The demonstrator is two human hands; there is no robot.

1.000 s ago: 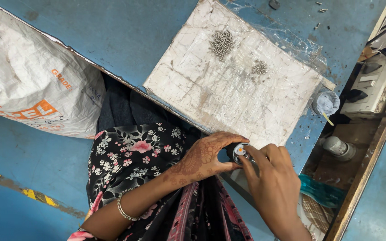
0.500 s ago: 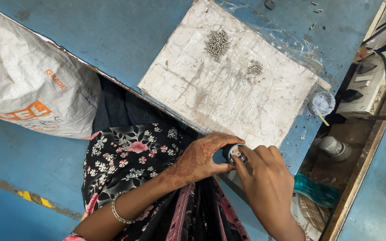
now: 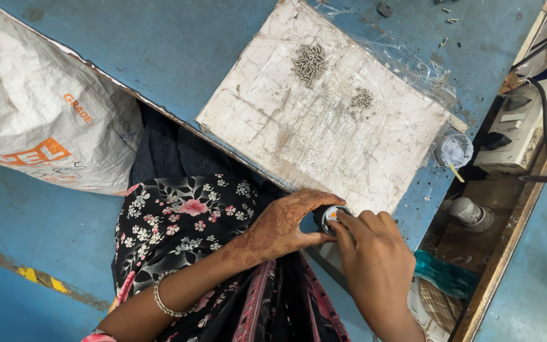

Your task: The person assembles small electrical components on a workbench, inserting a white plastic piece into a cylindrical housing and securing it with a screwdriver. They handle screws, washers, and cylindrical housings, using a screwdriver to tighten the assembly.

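Note:
My left hand (image 3: 284, 227), marked with henna, grips a small round black part (image 3: 328, 218) with a white and orange face, held over my lap at the table's near edge. The fingertips of my right hand (image 3: 375, 259) press on the face of that part from the right. A white plastic-wrapped board (image 3: 286, 133) lies on the blue table (image 3: 178, 44) just beyond the hands. On the board are two small heaps of metal screws (image 3: 309, 61), the smaller heap (image 3: 362, 98) further right.
A large white woven sack (image 3: 33, 120) sits at the left. A small round cup (image 3: 454, 151) with a stick stands by the board's right corner. A white socket strip (image 3: 520, 126) with black plugs and a grey cylinder (image 3: 470, 212) lie in a wooden tray at the right.
Both hands stay together on the small round part with only slight finger shifts. The view has drifted a little.

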